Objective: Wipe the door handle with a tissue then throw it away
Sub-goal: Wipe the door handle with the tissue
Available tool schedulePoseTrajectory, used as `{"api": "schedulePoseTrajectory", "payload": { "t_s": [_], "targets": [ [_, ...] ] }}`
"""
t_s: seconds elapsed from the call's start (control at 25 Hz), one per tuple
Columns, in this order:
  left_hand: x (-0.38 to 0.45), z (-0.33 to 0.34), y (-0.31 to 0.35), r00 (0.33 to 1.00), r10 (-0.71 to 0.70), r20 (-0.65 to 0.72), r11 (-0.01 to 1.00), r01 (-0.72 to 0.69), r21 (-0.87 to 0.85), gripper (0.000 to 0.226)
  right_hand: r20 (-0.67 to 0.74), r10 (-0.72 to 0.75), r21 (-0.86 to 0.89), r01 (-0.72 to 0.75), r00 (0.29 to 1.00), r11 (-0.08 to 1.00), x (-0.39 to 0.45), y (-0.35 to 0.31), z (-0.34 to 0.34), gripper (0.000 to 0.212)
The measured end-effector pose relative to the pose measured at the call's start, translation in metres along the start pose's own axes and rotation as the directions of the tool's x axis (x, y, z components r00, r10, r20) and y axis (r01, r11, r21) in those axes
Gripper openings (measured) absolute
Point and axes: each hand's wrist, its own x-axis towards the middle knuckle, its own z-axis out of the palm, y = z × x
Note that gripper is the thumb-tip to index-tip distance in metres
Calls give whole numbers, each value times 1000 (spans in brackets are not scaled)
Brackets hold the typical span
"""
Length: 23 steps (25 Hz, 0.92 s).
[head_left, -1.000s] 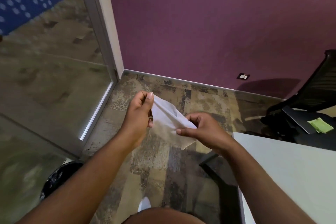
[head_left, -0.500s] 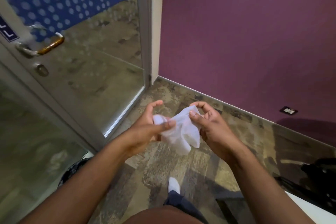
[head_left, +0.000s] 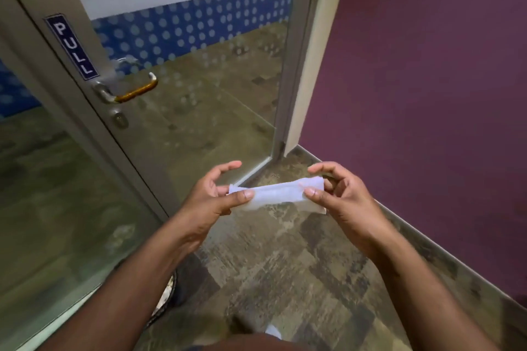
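Note:
A white tissue (head_left: 278, 195), folded into a long strip, is stretched level between my two hands. My left hand (head_left: 212, 198) pinches its left end between thumb and fingers. My right hand (head_left: 339, 194) pinches the right end the same way. Up and to the left, the lever door handle (head_left: 134, 91) with a brass-coloured grip juts from the frame of a glass door (head_left: 205, 111), well apart from both hands. A keyhole (head_left: 119, 118) sits below the handle.
A blue PULL sign (head_left: 72, 47) is stuck on the door frame above the handle. A purple wall (head_left: 427, 80) runs along the right. A dark bin (head_left: 168, 296) shows partly behind my left forearm. Patterned carpet (head_left: 285, 265) covers the floor.
The view has swung left and up, bringing the door handle and PULL sign into sight. My hands have pulled the crumpled tissue out into a flat folded strip between them.

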Motion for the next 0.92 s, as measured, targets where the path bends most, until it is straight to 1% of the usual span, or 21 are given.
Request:
{"api": "schedulePoseTrajectory", "payload": {
  "t_s": [0.12,0.16,0.2,0.24,0.32,0.36,0.48,0.52,0.56,0.64,0.68,0.76,0.84,0.92],
  "targets": [
    [5,-4,2,993,56,-103,980,-74,-183,53,73,-24,-147,34,997,989,39,-6,-1,29],
    [5,-7,3,989,65,-132,978,-90,-189,45,79,-28,-193,43,996,980,50,-6,2,28],
    [7,-12,4,983,77,-169,985,-101,-136,41,85,-49,-260,70,995,963,62,-6,6,27],
    [9,-16,5,975,98,-199,993,-109,-41,38,83,-86,-360,111,993,926,71,-5,10,25],
    [16,-31,7,949,156,-272,980,-115,160,34,96,-166,-570,191,982,799,95,-5,20,20],
    [21,-42,8,935,190,-301,963,-117,244,34,112,-199,-634,224,974,740,109,-6,28,17],
    [40,-74,13,882,316,-349,869,-122,479,26,190,-287,-694,335,939,638,150,-6,54,4],
    [46,-84,15,860,351,-371,845,-121,520,24,214,-286,-690,351,934,632,162,-5,61,6],
    [54,-95,19,831,379,-406,837,-120,533,24,239,-255,-659,350,937,666,177,-6,68,8],
    [66,-116,29,786,404,-467,841,-119,528,21,280,-142,-533,277,949,799,206,-8,82,10],
    [72,-128,35,781,395,-484,855,-120,504,19,295,-97,-462,230,951,857,220,-10,90,11],
    [78,-151,44,800,333,-499,903,-117,414,18,290,-44,-332,144,956,932,245,-10,105,10],
    [81,-173,49,809,294,-510,928,-112,356,17,275,-19,-241,89,961,966,264,-10,125,8],
    [86,-192,52,772,307,-557,929,-115,353,9,264,-17,-229,80,964,970,280,-8,144,11]
  ]
}}
